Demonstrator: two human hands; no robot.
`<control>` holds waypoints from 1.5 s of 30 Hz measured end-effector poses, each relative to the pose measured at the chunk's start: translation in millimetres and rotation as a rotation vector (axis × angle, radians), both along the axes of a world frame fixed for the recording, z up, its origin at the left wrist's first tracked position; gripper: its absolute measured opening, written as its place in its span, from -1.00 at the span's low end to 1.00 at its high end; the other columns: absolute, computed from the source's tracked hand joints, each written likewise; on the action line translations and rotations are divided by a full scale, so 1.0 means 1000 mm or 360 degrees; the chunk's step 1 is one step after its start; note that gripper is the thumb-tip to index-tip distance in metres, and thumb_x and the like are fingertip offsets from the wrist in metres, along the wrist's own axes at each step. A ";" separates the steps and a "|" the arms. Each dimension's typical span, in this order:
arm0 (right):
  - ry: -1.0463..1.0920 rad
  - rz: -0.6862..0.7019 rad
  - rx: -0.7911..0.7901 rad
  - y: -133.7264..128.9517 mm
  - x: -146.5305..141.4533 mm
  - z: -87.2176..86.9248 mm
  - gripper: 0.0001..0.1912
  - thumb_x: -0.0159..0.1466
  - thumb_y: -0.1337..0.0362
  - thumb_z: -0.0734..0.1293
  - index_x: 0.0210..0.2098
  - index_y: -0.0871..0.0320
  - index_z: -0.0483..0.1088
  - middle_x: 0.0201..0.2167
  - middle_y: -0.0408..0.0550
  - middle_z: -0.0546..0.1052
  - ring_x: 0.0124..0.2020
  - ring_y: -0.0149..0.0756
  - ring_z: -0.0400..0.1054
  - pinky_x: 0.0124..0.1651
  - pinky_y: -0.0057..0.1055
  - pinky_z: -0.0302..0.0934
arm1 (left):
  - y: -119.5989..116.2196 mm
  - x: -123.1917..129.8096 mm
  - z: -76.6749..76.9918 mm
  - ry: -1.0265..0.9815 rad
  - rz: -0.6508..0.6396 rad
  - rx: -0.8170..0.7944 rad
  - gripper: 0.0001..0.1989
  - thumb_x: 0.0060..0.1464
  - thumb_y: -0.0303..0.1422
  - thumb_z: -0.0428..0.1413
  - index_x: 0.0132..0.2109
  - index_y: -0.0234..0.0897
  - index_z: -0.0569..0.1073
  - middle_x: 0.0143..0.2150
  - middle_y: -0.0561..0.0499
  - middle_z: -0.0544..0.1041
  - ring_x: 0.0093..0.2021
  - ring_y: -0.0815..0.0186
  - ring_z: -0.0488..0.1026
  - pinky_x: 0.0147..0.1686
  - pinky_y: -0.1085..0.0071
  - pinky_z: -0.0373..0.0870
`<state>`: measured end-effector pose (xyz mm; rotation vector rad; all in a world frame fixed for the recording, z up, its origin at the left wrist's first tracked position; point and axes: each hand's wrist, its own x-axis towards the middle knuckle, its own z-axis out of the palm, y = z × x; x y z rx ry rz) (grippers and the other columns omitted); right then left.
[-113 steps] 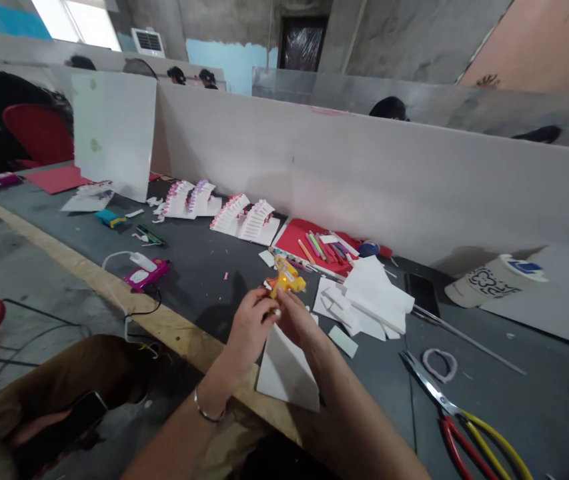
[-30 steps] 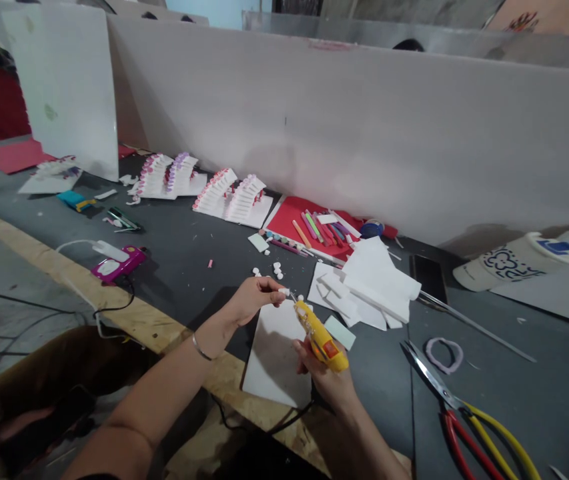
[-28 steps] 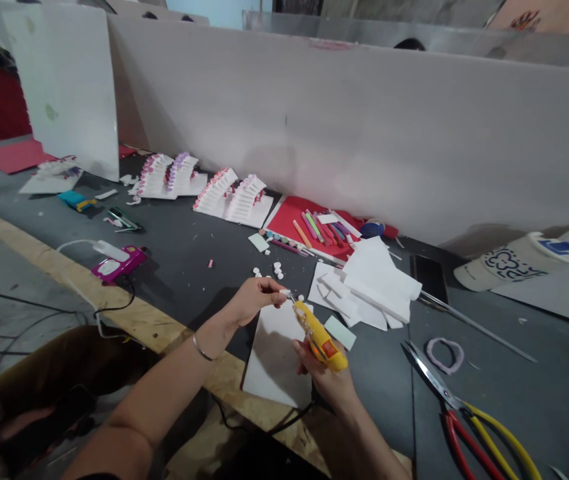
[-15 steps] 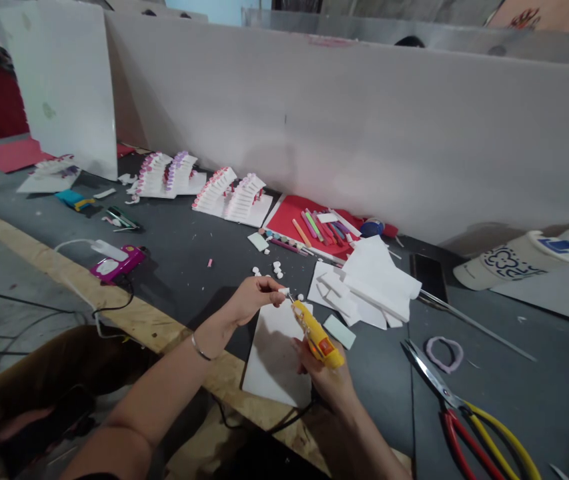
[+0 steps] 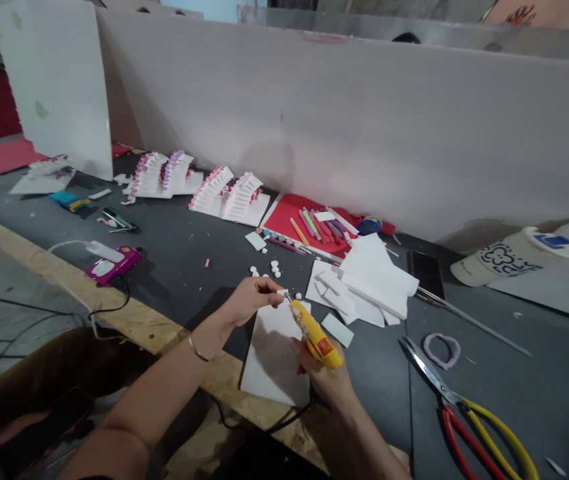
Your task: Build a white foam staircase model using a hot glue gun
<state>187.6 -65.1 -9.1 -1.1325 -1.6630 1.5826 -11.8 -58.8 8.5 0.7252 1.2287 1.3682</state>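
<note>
Between the fingertips of my left hand (image 5: 255, 297) is a small white piece (image 5: 282, 292), too small to make out fully. My right hand (image 5: 325, 373) grips a yellow glue gun (image 5: 317, 337), its metal nozzle pointing at the white piece and touching or nearly touching it. Below both hands lies a white board (image 5: 274, 357) near the table's front edge. Several small white round pieces (image 5: 275, 269) are scattered just beyond my left hand. A pale green block (image 5: 337, 330) rests to the right of the glue gun.
White foam sheets and scraps (image 5: 374, 280) lie right of centre, with a metal rod (image 5: 474, 321) sticking out. Large scissors (image 5: 447, 393) with red and yellow handles lie at right, near a cup (image 5: 509, 257). White stepped models (image 5: 241, 198) stand at the back; a magenta power strip (image 5: 114, 265) is left.
The view has shifted very slightly. My hands keep almost the same pose, the glue gun's nozzle still at the white piece.
</note>
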 end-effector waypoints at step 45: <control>0.0830 0.0172 -0.0775 0.011 0.009 0.004 -0.41 0.13 -0.23 0.34 -0.62 0.04 0.01 -0.80 -0.38 0.09 -0.87 -0.56 -0.09 -0.84 -0.58 -0.12 | 0.000 -0.003 0.000 -0.0049 0.0059 0.0027 -0.60 -0.43 -0.24 0.46 -0.49 -0.34 0.46 -0.58 0.11 0.43 -0.54 0.46 0.32 -0.46 0.47 0.24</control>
